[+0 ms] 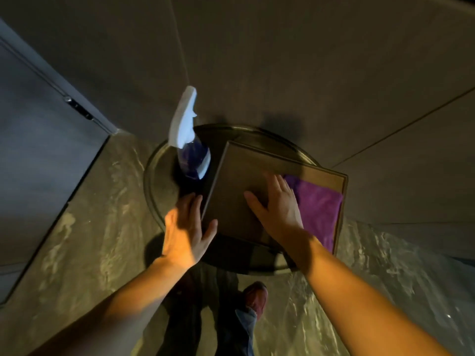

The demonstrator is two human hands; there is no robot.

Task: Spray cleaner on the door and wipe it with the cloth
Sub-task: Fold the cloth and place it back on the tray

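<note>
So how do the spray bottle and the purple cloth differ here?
The spray bottle stands upright on the round table; the purple cloth lies flat on the rectangular tray. The bottle is white-topped and rigid, the cloth soft. Neither is gripped; the right hand lies beside the cloth.

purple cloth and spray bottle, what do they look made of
Purple cloth: soft fuzzy fabric, probably microfibre, matte and folded flat on the square tray. Spray bottle: likely plastic, a clear body showing dark blue liquid, with a glossy white trigger head.
</note>
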